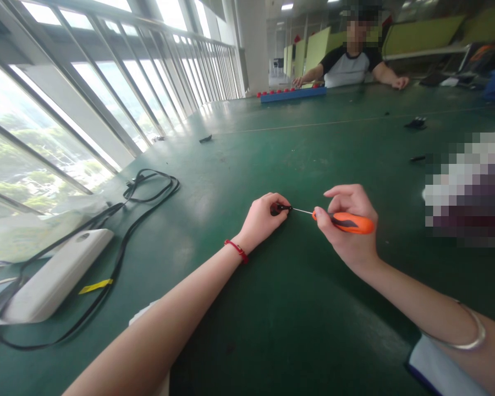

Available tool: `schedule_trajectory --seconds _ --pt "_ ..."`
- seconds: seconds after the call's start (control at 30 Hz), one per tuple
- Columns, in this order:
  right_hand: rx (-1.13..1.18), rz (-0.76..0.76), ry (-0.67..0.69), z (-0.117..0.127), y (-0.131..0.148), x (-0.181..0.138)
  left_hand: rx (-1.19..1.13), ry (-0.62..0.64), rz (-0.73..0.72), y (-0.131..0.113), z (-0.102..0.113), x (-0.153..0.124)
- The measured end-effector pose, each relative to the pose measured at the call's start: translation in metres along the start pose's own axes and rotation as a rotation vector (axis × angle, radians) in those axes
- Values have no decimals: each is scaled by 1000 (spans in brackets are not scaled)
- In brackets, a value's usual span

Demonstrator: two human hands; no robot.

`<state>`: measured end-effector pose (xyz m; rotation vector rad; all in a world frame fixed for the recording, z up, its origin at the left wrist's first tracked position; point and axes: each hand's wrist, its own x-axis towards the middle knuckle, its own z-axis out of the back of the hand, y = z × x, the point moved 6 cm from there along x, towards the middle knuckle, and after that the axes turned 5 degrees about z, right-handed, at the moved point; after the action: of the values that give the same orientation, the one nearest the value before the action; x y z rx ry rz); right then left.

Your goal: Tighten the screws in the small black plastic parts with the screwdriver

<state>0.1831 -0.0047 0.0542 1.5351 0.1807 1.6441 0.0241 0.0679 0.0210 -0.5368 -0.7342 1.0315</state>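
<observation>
Screwdriver (350,223), orange-handled, sits in the right hand (348,245), which is closed round the handle just right of the small black part (277,208). Its thin shaft reaches across so that the tip meets the part or stops just short; I cannot tell which. Nearer than the part, both forearms lie low over the green worktop (297,319), and a silver bangle (472,333) on the right one could catch the surface and jog the tool. The left hand (259,220) is curled tight on the part, apparently pinning it to the worktop, with its fingertips right beside the tip. If the blade slips from its seat, I judge it would run straight into those fingertips or flick the part free. So small a part gives little to grip, and too much sideways push could twist it out of the pinch. Left of the part, a black cable (148,190) loops round a white box (55,278), where a sweeping left elbow could snag it. Beyond the part, loose black bits (205,138) lie scattered, dark on dark green, so a dropped piece could be lost among them. Far beyond the part, another person (348,66) sits by a blue strip (292,94), well apart and unlikely to interfere.
</observation>
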Motion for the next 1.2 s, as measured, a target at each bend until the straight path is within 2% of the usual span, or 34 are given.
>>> schedule_trajectory --seconds 0.1,0.27,0.47,0.63,0.83,1.03,1.2 --pt "-73 -5 36 -2 1 0 -1 -4 4 0 0 0" --pt "47 65 -38 1 4 0 3 -5 -11 1 0 -1" --pt "-46 -37 58 -3 -3 0 -12 -3 -15 2 0 -1" --pt "65 11 -59 2 -1 2 -35 -3 4 3 1 0" --pt "-33 -59 35 -1 -2 1 -36 -9 18 4 1 0" --pt "51 22 -45 2 -1 2 -29 -7 20 5 1 0" --pt "-53 -62 74 -4 -4 0 -26 -9 22 5 1 0"
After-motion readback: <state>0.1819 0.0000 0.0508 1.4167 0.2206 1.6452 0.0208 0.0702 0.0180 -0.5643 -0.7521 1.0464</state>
